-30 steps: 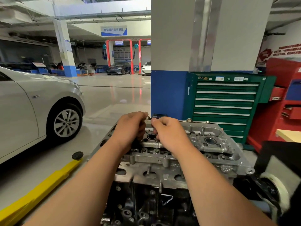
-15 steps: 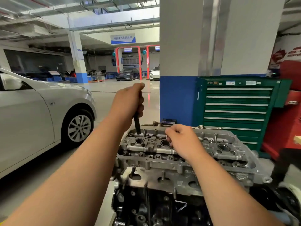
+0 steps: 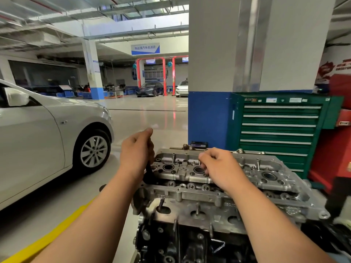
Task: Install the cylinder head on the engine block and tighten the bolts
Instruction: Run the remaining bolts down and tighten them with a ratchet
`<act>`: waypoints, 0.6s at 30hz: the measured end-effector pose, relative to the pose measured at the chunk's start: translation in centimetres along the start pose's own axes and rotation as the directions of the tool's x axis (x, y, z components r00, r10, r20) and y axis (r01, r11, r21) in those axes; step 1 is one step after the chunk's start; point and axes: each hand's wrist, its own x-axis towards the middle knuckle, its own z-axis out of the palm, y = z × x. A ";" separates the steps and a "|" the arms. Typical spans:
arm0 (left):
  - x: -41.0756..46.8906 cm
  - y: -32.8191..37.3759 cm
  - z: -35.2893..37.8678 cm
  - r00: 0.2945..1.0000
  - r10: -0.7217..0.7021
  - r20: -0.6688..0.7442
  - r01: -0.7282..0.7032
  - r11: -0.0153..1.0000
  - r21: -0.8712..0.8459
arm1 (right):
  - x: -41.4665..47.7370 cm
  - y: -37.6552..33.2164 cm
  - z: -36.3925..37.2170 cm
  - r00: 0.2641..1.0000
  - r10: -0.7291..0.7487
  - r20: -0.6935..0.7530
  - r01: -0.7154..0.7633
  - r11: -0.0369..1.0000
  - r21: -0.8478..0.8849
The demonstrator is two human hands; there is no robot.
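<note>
Cylinder head, bare grey aluminium, sits on top of the dark engine block in the lower middle of the view, seen from the wearer's head height. It looks seated, so the lowering step appears done; the bolting appears to be only starting, since no torque wrench is in view and no tightened head bolts can be made out.

The left hand is raised at the head's left end, its fingers wrapped round a dark shaft that points down to the head's corner. Whether this is a long head bolt or a driver cannot be told. The right hand rests on the head's top face beside a round well, fingers curled; what they pinch, if anything, is hidden.

Around the engine:
- a silver car parked to the left, well apart
- a yellow floor stripe at lower left
- a green tool cabinet just behind the engine against a white and blue pillar
- a red cabinet to the right

Nothing blocks the head's top; the right forearm crosses over its near edge.
</note>
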 end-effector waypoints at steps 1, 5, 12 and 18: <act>0.3 0.1 0.0 1.000 -0.001 0.008 0.001 1.000 -0.016 | 0.0 0.0 0.0 1.000 0.002 -0.002 -0.002 1.000 -0.002; 0.1 -0.9 0.0 0.999 -0.023 0.035 0.019 0.993 0.119 | -0.1 -0.2 0.0 1.000 0.011 0.006 -0.010 1.000 -0.015; 0.4 -1.6 0.2 0.993 -0.090 0.070 0.079 0.986 0.145 | -0.2 -0.3 -0.1 1.000 0.001 0.012 -0.001 1.000 -0.020; 0.2 -1.6 -1.0 0.992 0.044 -0.118 0.008 0.913 0.407 | -0.2 -0.2 -0.1 1.000 0.002 0.019 -0.002 1.000 0.005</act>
